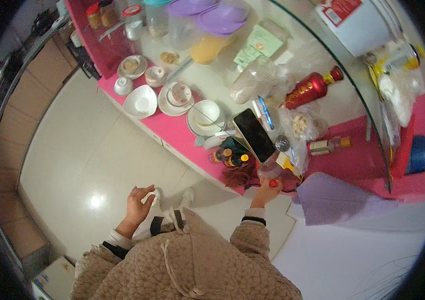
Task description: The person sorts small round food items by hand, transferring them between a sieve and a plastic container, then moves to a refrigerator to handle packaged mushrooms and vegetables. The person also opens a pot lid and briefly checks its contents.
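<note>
My right hand (265,193) is at the near end of a pink counter (175,129), its fingers closed around the red cap (273,183) of a clear container (266,171). Whether the container still rests on the counter cannot be told. Just beyond it lies a dark-screened smartphone (254,135). A yellow-handled brush (284,162) with pale bristles is to its right. My left hand (138,205) hangs over the tiled floor, holding nothing, with thumb and fingers apart. Two small dark bottles (236,160) and a reddish-brown bundle (238,176) stand left of my right hand.
White bowls (140,101) and stacked dishes (205,117) line the counter's front edge. Behind are purple-lidded containers (221,18), a red bottle (311,88) lying down and a curved glass edge (342,67). A purple cloth (332,198) hangs at the right.
</note>
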`<state>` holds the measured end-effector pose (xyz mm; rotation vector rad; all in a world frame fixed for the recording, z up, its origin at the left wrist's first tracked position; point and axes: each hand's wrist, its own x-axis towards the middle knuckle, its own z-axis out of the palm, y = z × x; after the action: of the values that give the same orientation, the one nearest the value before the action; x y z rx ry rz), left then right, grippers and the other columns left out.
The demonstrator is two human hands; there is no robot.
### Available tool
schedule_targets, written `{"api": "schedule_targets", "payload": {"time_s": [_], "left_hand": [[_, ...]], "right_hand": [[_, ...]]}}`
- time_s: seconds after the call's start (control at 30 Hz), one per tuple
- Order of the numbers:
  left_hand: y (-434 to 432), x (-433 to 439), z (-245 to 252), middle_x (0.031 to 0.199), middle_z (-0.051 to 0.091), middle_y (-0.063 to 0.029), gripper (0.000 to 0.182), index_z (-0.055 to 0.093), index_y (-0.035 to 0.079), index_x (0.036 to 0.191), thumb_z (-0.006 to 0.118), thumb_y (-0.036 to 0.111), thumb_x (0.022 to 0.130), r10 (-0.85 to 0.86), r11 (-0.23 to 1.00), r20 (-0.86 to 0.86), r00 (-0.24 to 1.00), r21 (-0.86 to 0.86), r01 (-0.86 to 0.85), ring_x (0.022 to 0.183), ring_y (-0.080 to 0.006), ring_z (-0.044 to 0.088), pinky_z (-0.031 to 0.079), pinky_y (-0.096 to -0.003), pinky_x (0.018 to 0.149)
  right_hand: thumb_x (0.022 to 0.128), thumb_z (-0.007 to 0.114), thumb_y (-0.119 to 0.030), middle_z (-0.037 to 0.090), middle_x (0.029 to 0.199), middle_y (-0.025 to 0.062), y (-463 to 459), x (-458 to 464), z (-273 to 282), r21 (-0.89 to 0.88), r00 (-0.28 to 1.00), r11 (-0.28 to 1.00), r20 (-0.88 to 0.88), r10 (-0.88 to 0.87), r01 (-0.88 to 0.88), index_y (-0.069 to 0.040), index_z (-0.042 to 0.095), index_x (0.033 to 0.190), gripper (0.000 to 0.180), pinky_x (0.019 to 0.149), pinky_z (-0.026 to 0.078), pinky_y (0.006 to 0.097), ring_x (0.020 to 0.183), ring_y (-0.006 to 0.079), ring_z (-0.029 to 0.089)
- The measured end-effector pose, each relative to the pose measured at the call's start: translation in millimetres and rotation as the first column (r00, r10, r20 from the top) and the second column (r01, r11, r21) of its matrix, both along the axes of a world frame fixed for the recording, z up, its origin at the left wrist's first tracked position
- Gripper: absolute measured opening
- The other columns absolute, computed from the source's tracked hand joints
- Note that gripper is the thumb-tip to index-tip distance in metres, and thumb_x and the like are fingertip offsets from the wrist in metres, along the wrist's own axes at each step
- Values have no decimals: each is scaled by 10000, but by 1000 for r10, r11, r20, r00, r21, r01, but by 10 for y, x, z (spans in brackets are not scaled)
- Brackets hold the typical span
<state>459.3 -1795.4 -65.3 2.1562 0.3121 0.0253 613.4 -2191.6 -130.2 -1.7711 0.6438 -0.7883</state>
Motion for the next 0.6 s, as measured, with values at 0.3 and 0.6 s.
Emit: {"api": "schedule_targets", "payload": {"time_s": [0.3,0.6], "left_hand": [[-201,-255,-18,1000,675,-73,288,632,64,1081,642,67,793,125,992,-92,988,-2,-126,959,-265,627,325,-509,1011],[-491,-423,-36,966,680,-101,312,623,31,1091,648,52,781,207,978,-70,976,-20,-208,893,-268,636,380,-459,965]], "right_hand": [[780,578,-93,570,800,127,-634,934,-518,-207,976,978,-213,-48,3,24,522,895,173,464,504,307,563,211,579],[800,567,-97,575,731,100,-1076,1191,-1062,-106,835,993,-540,-106,57,14,552,877,135,437,467,291,530,183,564]]}}
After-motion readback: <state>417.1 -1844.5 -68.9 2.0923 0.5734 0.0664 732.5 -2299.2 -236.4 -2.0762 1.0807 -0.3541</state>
